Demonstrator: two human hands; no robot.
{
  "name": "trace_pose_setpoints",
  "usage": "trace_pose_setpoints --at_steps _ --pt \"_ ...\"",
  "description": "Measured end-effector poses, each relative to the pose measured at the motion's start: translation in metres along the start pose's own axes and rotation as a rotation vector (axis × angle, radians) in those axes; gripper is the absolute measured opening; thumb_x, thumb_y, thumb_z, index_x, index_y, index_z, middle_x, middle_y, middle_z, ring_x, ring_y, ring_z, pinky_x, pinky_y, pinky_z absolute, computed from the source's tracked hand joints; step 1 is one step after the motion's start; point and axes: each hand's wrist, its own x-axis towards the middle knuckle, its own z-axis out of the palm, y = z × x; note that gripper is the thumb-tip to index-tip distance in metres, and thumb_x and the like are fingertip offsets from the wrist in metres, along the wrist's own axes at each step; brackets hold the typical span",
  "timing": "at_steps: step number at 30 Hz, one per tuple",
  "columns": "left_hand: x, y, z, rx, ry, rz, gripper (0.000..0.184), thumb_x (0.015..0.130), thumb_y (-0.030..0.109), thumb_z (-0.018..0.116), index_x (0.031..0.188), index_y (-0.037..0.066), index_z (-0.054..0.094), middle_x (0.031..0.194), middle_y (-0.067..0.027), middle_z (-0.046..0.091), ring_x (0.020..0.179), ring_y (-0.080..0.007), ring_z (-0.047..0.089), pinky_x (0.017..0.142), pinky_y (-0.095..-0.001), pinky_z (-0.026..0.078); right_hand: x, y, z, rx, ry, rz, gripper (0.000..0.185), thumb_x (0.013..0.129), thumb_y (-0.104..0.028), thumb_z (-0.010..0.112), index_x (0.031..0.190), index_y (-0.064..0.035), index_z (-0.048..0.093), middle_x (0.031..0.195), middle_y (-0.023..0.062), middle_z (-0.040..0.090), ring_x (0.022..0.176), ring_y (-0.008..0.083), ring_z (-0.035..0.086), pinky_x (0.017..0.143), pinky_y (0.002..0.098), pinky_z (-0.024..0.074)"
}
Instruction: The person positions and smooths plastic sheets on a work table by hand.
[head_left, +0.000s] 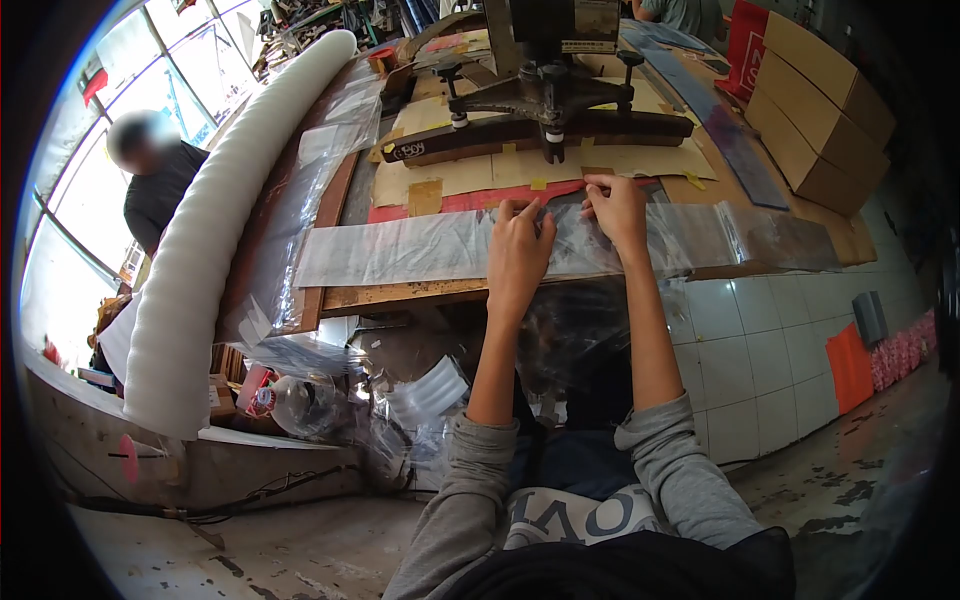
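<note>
My left hand [517, 252] rests over a long strip of clear plastic film [400, 247] laid across the table's near edge. Its fingers are curled, tips close to a red sheet [405, 212]; what they grip is hidden. To the right and slightly farther forward, my right hand [619, 213] is closed with thumb and fingertips together by the red sheet's tapering end. Whatever it pinches is too small to make out. Just beyond both hands stands a press with a dark metal bar [540, 138], above tan boards [455, 183] with bits of yellow tape.
A thick roll of white foam [215, 235] runs along the left side, with a person [160, 170] behind it. Cardboard boxes [820, 115] stand at the right. Plastic scraps and a clear bottle [305, 405] lie below the table. Another person's sleeve [685, 15] shows at the back.
</note>
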Motion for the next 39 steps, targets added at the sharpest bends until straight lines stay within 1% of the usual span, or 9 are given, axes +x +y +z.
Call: trace_pose_setpoints --at_steps 8,17,26,39 --pt "-0.0001 -0.0006 0.0004 0.003 0.008 0.016 0.028 0.083 0.013 0.059 0.102 -0.007 0.062 0.095 -0.0221 0.058 0.08 -0.0355 0.059 0.071 -0.0413 0.047 -0.0002 -0.0007 0.0 -0.007 -0.004 0.004 0.019 0.084 -0.001 0.056 0.099 0.0099 0.062 0.07 0.0161 0.065 0.057 0.0171 0.065 0.051 0.0273 0.0541" --pt "-0.0001 -0.0011 0.0009 0.0 -0.001 0.0 0.029 0.083 0.014 0.059 0.103 -0.007 0.062 0.095 -0.0203 0.058 0.077 -0.0335 0.06 0.07 -0.0404 0.047 -0.0006 0.0001 -0.0002 0.019 -0.008 0.007 0.021 0.084 0.0 0.054 0.1 0.0097 0.062 0.067 0.0144 0.065 0.056 0.0163 0.065 0.051 0.0264 0.0533" --pt "-0.0004 0.0014 -0.0005 -0.008 0.008 0.005 0.028 0.083 0.013 0.059 0.102 -0.007 0.062 0.094 -0.0192 0.058 0.076 -0.032 0.059 0.068 -0.0397 0.047 0.0004 0.0021 0.0005 0.026 -0.006 0.013 0.022 0.084 -0.001 0.054 0.102 0.0102 0.062 0.07 0.0157 0.065 0.057 0.0166 0.065 0.052 0.0269 0.0543" --pt "-0.0008 0.0015 -0.0007 -0.005 0.015 0.009 0.028 0.083 0.013 0.059 0.102 -0.007 0.062 0.094 -0.0191 0.057 0.077 -0.0323 0.059 0.069 -0.0395 0.047 0.0001 0.0012 0.0004 0.013 -0.006 0.011 0.021 0.085 -0.002 0.054 0.101 0.0095 0.062 0.068 0.0136 0.065 0.057 0.0163 0.065 0.051 0.0263 0.053"
